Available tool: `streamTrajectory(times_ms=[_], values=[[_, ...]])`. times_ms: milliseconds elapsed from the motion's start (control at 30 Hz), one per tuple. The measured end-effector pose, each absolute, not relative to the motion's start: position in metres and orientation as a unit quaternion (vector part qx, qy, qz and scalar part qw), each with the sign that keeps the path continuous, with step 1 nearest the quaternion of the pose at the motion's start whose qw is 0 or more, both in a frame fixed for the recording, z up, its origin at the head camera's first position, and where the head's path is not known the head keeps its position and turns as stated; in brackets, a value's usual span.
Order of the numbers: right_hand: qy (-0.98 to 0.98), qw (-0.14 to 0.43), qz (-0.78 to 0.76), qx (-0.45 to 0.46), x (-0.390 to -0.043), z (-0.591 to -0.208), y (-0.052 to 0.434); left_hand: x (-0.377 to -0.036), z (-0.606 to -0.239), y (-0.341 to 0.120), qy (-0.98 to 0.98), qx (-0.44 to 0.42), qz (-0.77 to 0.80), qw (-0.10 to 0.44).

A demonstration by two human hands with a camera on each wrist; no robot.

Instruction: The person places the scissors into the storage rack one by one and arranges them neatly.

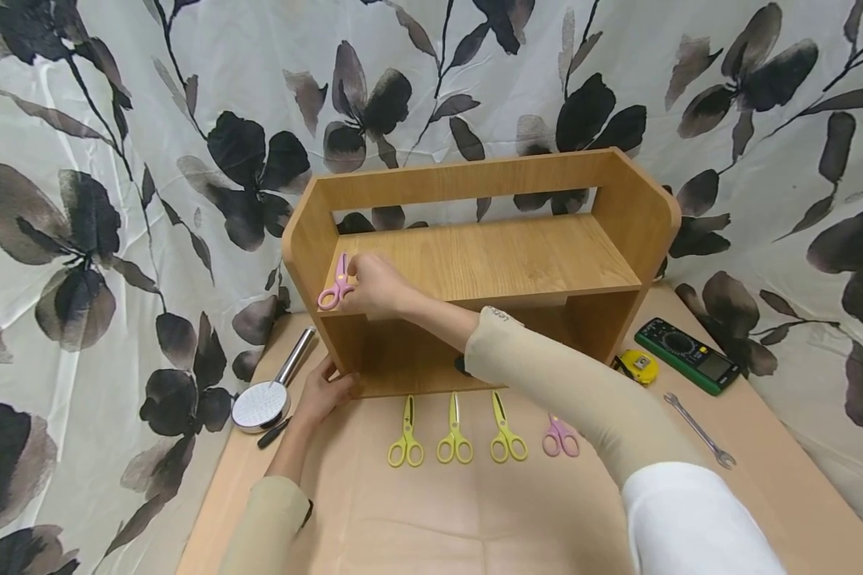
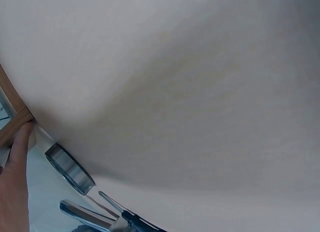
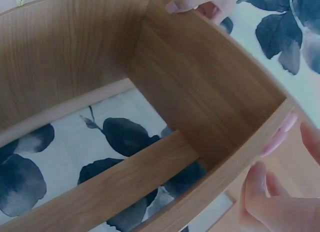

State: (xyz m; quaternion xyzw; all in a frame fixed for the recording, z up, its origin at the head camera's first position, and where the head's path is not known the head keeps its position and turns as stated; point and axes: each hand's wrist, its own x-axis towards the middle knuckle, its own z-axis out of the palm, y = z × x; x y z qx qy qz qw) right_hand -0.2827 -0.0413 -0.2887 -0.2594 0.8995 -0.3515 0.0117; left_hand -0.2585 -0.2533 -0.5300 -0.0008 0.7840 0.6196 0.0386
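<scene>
A wooden shelf unit point(image 1: 489, 263) stands on the table against a flowered cloth. My right hand point(image 1: 374, 289) reaches across to the left end of its upper board and pinches a pair of pink scissors point(image 1: 336, 285) lying there. In the right wrist view a pink part of the scissors point(image 3: 280, 134) shows past the board's edge, close to my fingertips point(image 3: 260, 184). My left hand point(image 1: 326, 391) grips the lower left front corner of the shelf. Its thumb point(image 2: 19, 157) lies against the wooden corner point(image 2: 15, 119).
Three yellow scissors point(image 1: 455, 438) and one pink pair point(image 1: 561, 437) lie in a row before the shelf. A shower head point(image 1: 262, 402) and a screwdriver point(image 1: 273, 433) are at the left. A yellow tape measure point(image 1: 638, 366), a multimeter point(image 1: 686, 355) and a wrench point(image 1: 701, 430) are at the right.
</scene>
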Motion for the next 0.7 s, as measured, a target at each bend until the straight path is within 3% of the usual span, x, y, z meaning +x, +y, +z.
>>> streamTrajectory(times_ms=[300,500,700], values=[[0.848,0.017,-0.459,-0.265,-0.231,-0.310,-0.004,-0.257,-0.523,-0.253,0.784,-0.007,0.618,0.052],[0.807,0.012,-0.543,-0.233,-0.204,-0.361,0.018,-0.256,-0.523,-0.252,0.779,-0.009,0.625,0.047],[0.775,0.062,-0.600,-0.190,-0.182,-0.428,0.029,-0.257,-0.528,-0.251,0.762,-0.011,0.645,0.052]])
